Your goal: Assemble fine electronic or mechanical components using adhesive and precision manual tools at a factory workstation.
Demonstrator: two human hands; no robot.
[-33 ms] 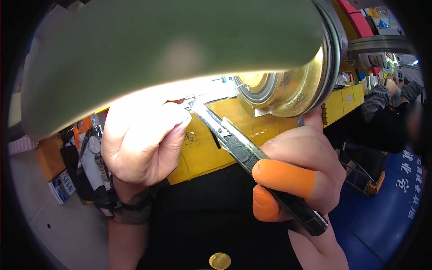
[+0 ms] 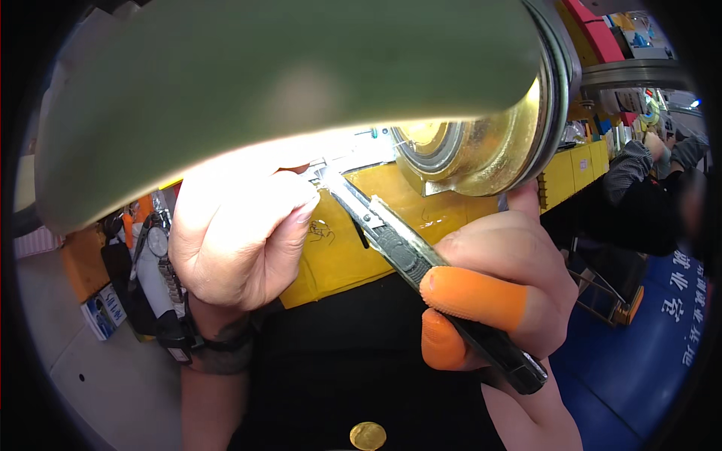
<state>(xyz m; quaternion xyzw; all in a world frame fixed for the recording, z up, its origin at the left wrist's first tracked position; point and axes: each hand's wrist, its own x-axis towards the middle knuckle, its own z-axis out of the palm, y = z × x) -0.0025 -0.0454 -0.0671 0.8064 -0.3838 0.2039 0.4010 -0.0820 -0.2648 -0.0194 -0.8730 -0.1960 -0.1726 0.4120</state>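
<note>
A slim black-handled utility knife with a snap-off steel blade (image 2: 410,259) runs diagonally across the middle of the view, its tip pointing up and left, its butt end down and right. The right hand (image 2: 500,301) is wrapped tightly round the knife's lower handle, with orange rubber finger cots (image 2: 470,297) on two fingertips, probably for grip and protection. The blade tip meets the underside edge of a large olive-green cylindrical roll (image 2: 286,83) that fills the top of the view, very close to the camera and blurred. The spot where the tip touches is washed out by bright light, so what is being cut cannot be made out.

Just left of the knife tip, the left hand (image 2: 233,240) is curled closed with its fingertips pinched up against the same bright edge, seemingly steadying something there; what it holds is hidden by glare. A dark watch strap (image 2: 214,346) circles that wrist.

Right of the knife tip, a brass-coloured metal hub with a grey ring (image 2: 481,143) caps the roll's end. Behind the knife sits a yellow workbench edge (image 2: 342,248). Below the knife is the person's black garment with a gold button (image 2: 368,436). Far right of the knife, another person's dark sleeve (image 2: 639,188) shows above a blue floor (image 2: 647,353).
</note>
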